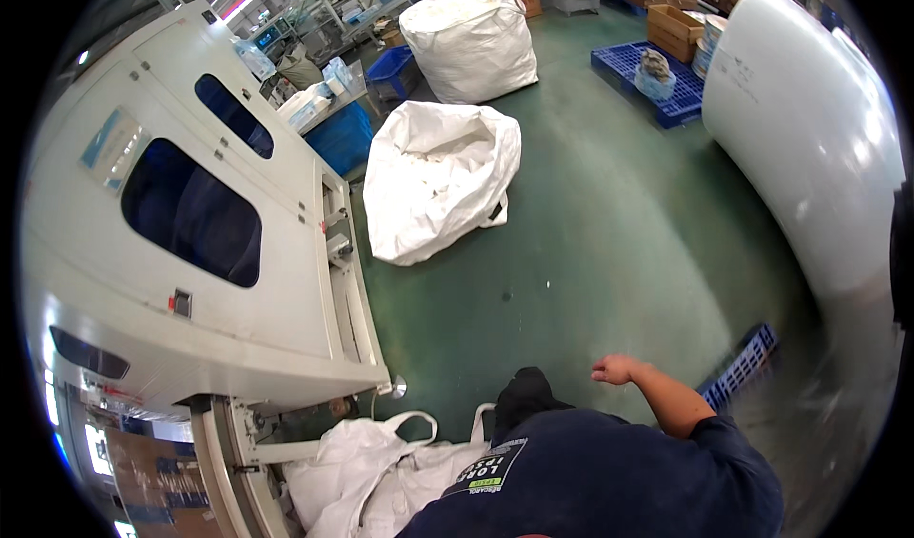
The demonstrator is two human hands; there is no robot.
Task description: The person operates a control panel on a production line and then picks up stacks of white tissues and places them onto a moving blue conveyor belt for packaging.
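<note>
Right hand (616,369) hangs over the green floor (571,271), fingers loosely curled, not clenched, nothing seen in it; arm's bent out to the side, maybe just for balance. L hand is out of view. Nearest things, both apart from the hand: white bag (347,471), near left, slumped w/ loop handles up, prob. b/c it's soft & lightly filled; & blue pallet (747,362), near right, just beyond the forearm, too blurred to say how it rests. Bag sits right by the white machine (276,214), maybe to stay out of the walkway. Farther off, open sack (419,214) stands mouth up w/ white stuff inside; wide rim prob. makes reaching in easy. Behind it, full sack (471,48) bulges, seemingly propped by its own load. Far left, table (333,109) holds packets, w/ blue bin (343,146) tucked close, presumably for handy access. Far right, 2nd pallet (624,62) carries cardboard box (674,38) & wrapped bundle (655,79), likely to keep them off the floor. Big glossy casing (795,109) at right: can't tell what it is.
</note>
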